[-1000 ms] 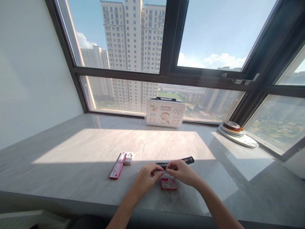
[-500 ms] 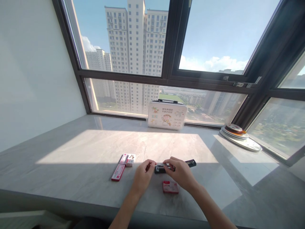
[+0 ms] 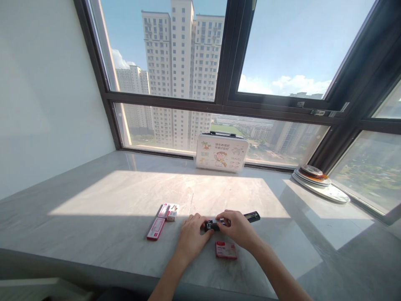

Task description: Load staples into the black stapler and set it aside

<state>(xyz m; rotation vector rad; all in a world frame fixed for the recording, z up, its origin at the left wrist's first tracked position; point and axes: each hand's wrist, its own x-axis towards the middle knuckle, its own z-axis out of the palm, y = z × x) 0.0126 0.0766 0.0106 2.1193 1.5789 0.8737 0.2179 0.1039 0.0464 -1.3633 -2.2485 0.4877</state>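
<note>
A black stapler (image 3: 212, 226) lies opened out on the marble-look ledge, its long hinged arm (image 3: 252, 216) stretching to the right past my right hand. My left hand (image 3: 193, 236) grips the stapler's left end, thumb on the near side and fingers on the far side. Over the middle of the stapler, my right hand (image 3: 237, 228) is closed, thumb and fingertips pinched on it; the fingers hide part of the body, and any small piece between them cannot be made out. Just in front lies a small red-and-white box (image 3: 226, 250).
To the left lie two flat red-and-white boxes (image 3: 156, 228) end to end, with a small white box (image 3: 172, 212) beside them. A white cartoon-printed case (image 3: 222, 153) stands against the window. Stacked plates (image 3: 335, 193) sit at the right corner. The ledge's front edge (image 3: 138, 271) runs nearest me.
My left hand has moved right and closed around the stapler's left end, thumb now against it. My right hand stays over the stapler. The whole view has shifted slightly.
</note>
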